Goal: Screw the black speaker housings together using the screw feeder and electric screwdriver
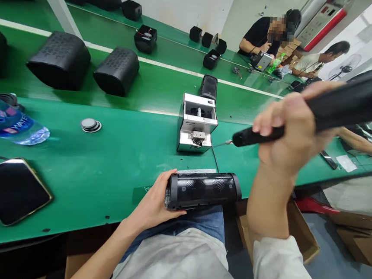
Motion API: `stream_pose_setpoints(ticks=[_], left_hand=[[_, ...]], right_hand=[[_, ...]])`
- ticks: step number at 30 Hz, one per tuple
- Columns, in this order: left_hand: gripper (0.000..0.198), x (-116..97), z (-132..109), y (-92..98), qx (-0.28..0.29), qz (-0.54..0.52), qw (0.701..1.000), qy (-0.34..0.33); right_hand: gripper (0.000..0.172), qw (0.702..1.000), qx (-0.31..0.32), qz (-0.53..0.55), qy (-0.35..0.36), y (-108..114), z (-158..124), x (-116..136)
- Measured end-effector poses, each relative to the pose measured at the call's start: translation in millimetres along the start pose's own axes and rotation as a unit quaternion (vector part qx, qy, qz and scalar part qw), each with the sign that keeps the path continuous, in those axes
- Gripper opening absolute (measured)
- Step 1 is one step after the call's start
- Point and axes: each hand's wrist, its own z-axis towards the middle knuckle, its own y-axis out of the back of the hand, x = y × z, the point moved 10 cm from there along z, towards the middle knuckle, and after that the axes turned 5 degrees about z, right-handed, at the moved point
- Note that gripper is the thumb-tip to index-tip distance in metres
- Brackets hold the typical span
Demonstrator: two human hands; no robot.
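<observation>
My left hand (154, 202) grips the left end of a black cylindrical speaker (203, 189) lying sideways at the near edge of the green table (122, 155), over my lap. My right hand (291, 131) is wrapped round a black electric screwdriver (308, 113), raised above the table. Its metal bit points left and down toward a small white screw feeder box (196, 122) that stands just behind the speaker.
A phone (10, 189) lies at the near left, beside a water bottle (10, 123) on its side and a round metal disc (90, 125). Black speaker housings (61, 59) sit on the belt behind. Other people work at the far right. Cardboard boxes (307, 241) stand on the floor.
</observation>
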Motion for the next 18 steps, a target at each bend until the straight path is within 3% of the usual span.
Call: stream_pose_setpoints(ticks=[4, 9, 14, 18], left_hand=[[0.113, 1, 0, 1.0, -0.004, -0.008, 1.000, 0.011], [0.112, 0, 0, 1.1, 0.001, -0.004, 1.000, 0.013], [0.112, 4, 0, 0.2, 0.006, 0.003, 1.000, 0.022], [0.111, 6, 1, -1.3, 0.008, 0.005, 1.000, 0.018]], right_hand=[[0.030, 1.000, 0.011, -0.026, -0.005, -29, -1, -50], [0.048, 0.998, -0.006, -0.058, -0.032, -34, -3, -88], [0.048, 0.997, 0.033, -0.048, -0.050, -28, -5, -87], [0.042, 0.997, 0.043, -0.052, -0.036, 0, 1, -49]])
